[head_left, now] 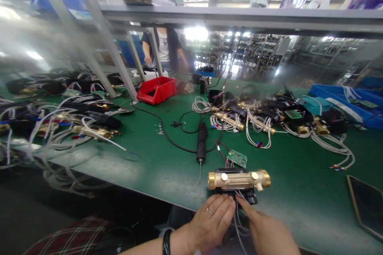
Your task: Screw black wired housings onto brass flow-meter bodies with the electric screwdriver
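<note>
A brass pipe body [236,179] with threaded ends lies across a black plastic housing [250,196] at the table's front edge. My left hand [213,220], wearing a ring, is closed on the near edge of the housing, fingers pressed together. The stretched index finger of my right hand [267,227] touches the housing beside the white cables [238,223]; its other fingers are mostly hidden. These cables run down between my hands. Just behind the pipe body lies a green circuit board [237,158], joined by thin wires.
A black electric screwdriver [202,141] lies behind the work, its bit toward me. Several brass-and-black assemblies with coiled cables [229,121] stand farther back. A red bin [157,90], blue tray [338,101] and phone [366,203] surround the area. A person [164,48] stands beyond the table.
</note>
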`<state>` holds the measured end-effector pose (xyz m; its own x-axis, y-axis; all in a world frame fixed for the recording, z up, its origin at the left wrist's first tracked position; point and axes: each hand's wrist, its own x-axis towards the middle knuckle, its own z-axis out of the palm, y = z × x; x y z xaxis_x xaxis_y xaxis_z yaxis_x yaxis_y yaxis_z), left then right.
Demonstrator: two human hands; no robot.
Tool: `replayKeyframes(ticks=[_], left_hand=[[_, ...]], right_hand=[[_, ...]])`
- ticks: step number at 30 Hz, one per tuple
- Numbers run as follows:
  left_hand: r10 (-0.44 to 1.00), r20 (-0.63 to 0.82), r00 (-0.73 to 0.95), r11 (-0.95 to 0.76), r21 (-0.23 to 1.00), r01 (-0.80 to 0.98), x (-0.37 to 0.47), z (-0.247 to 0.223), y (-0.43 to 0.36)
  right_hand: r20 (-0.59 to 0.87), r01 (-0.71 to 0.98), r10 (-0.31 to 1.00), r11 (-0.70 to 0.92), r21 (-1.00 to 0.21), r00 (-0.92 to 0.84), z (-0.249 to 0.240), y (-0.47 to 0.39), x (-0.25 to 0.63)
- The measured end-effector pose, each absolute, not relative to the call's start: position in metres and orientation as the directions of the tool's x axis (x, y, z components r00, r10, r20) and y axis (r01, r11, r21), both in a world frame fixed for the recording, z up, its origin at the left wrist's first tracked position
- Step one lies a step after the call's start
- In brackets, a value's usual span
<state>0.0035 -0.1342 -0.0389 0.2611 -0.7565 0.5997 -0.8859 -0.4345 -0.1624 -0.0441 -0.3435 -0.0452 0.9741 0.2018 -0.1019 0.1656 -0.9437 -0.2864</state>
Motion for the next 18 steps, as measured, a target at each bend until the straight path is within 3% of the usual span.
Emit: replayKeyframes(ticks=[12,18], left_hand=[[-0.753,0.545,0.368,-0.554,-0.223,-0.802,-0.005,-0.043,-0.146],[-0.743,0.575,0.342,-0.594,-0.332,-0.733,0.0,-0.063,-0.149]], right_hand=[[0.192,0.231,0.183,-0.936,-0.265,0.964,-0.063,-0.339,-0.061],[0.191,0.275,0.229,-0.924,-0.267,0.954,-0.056,-0.35,-0.053]])
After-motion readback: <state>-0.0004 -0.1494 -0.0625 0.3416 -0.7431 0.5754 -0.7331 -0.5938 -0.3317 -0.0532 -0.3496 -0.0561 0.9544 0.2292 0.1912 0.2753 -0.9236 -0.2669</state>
